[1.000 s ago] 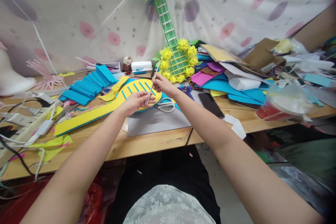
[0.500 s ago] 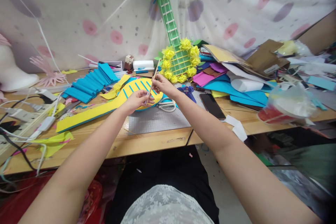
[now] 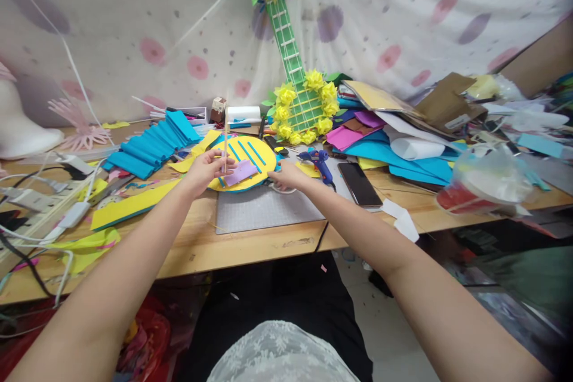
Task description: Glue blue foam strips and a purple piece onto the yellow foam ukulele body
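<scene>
A thin pale stick (image 3: pixel 225 137) stands nearly upright in the fingers of my left hand (image 3: pixel 206 172), above a yellow guitar-shaped cutout (image 3: pixel 264 152) with blue strips. On its body lies a small purple piece of paper (image 3: pixel 242 172), close to the left fingertips. My right hand (image 3: pixel 289 176) is at the right edge of the cutout, its fingers closed on the scissors (image 3: pixel 286 190); only part of the pale handles shows and the blades are hidden.
A blue glue gun (image 3: pixel 319 164) and a phone (image 3: pixel 358 184) lie right of the grey cutting mat (image 3: pixel 268 215). A green paper guitar with yellow flowers (image 3: pixel 295 83) leans at the back. Blue crepe paper (image 3: pixel 147 146), a power strip (image 3: pixel 33 221) and a plastic-covered cup (image 3: pixel 465 191) stand around.
The right hand has let go of the stick and moved down to the scissors. My left hand has shifted left with the stick, now more upright. The purple paper has come into view.
</scene>
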`<state>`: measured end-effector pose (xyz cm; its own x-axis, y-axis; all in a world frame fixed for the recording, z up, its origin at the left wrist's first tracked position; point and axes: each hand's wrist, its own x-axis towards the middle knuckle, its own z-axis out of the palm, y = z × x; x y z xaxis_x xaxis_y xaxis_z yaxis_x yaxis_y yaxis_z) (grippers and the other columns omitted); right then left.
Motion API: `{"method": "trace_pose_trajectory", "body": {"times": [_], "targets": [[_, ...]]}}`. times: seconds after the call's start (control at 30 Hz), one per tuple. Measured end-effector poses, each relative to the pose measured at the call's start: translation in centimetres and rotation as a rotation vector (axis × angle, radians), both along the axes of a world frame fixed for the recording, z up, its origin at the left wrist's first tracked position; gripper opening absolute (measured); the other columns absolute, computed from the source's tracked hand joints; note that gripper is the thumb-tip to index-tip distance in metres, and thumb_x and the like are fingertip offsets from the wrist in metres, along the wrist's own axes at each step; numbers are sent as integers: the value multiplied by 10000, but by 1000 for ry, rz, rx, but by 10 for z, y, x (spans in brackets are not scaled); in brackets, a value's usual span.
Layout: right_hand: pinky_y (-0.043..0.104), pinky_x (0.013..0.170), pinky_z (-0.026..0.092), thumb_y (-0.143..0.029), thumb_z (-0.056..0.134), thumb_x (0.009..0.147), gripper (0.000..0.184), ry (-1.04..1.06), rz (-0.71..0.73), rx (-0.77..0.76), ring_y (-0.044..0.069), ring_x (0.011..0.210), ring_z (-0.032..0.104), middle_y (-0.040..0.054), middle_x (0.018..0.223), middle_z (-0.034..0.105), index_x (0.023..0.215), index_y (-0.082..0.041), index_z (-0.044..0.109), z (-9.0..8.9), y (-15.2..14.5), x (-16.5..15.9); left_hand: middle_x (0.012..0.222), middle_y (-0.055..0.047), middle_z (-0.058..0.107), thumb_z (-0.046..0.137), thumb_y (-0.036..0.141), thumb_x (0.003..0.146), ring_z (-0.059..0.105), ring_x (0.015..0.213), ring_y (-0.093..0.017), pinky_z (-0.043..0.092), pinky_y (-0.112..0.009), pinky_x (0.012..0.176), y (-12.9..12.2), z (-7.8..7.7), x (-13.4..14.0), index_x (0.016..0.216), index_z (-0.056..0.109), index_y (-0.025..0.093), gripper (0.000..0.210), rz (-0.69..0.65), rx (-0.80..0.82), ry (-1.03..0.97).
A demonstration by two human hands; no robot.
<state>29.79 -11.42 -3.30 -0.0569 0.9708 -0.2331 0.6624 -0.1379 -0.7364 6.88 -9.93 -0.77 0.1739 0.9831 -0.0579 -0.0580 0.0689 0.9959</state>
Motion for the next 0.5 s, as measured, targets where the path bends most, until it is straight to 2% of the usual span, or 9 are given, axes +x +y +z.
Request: {"method": "trace_pose_trajectory", "body": {"times": [0.07, 0.13, 0.23, 0.3, 0.37, 0.43, 0.5], "targets": [[346, 504, 495, -288, 601, 730, 244, 272, -64, -93, 203, 521, 592, 37, 580, 581, 928, -182, 505, -2, 4, -9, 757, -50, 661, 619, 174, 709, 662, 724, -160, 540, -333, 708, 1, 2, -4, 838, 536, 141, 156, 21, 3, -3], [336, 517, 517, -227, 602, 719, 235, 463, -100, -105, 180, 534, 591, 28, 622, 585, 929, -194, 503, -3, 11, -18, 761, -47, 661, 629, 178, 699, 661, 736, -161, 536, -347, 727, 2, 3, -6, 837, 528, 146, 174, 46, 12, -9], [305, 558, 534, -173, 573, 719, 273, 560, -130, -38, 148, 586, 598, 36, 752, 613, 979, -199, 492, -4, 26, -28, 764, -45, 661, 628, 180, 694, 661, 757, -166, 530, -364, 748, 4, 8, -11, 840, 515, 151, 186, 98, 44, -15], [291, 587, 533, -187, 550, 731, 355, 534, -193, 6, 148, 656, 614, 62, 870, 619, 1073, -185, 456, -5, 38, -29, 751, -40, 659, 626, 173, 688, 661, 747, -167, 528, -373, 756, 4, 14, -16, 833, 511, 150, 187, 136, 61, -3], [303, 663, 527, -224, 554, 730, 452, 411, -293, 65, 174, 795, 620, 112, 1007, 599, 1153, -155, 411, -4, 47, -27, 730, -31, 655, 630, 168, 678, 660, 724, -162, 528, -377, 762, 4, 20, -22, 821, 511, 147, 187, 173, 81, 18], [331, 795, 488, -255, 567, 725, 492, 220, -378, 211, 207, 975, 572, 156, 1131, 547, 1175, -132, 412, 0, 51, -26, 712, -22, 653, 634, 171, 673, 659, 709, -157, 531, -373, 760, 2, 23, -26, 814, 512, 149, 187, 188, 100, 34], [335, 875, 438, -293, 563, 739, 429, 119, -379, 389, 210, 1051, 522, 150, 1149, 535, 1126, -137, 465, 8, 49, -29, 703, -20, 651, 640, 180, 670, 657, 714, -159, 535, -368, 746, -1, 22, -25, 809, 515, 151, 190, 172, 98, 41]]}}
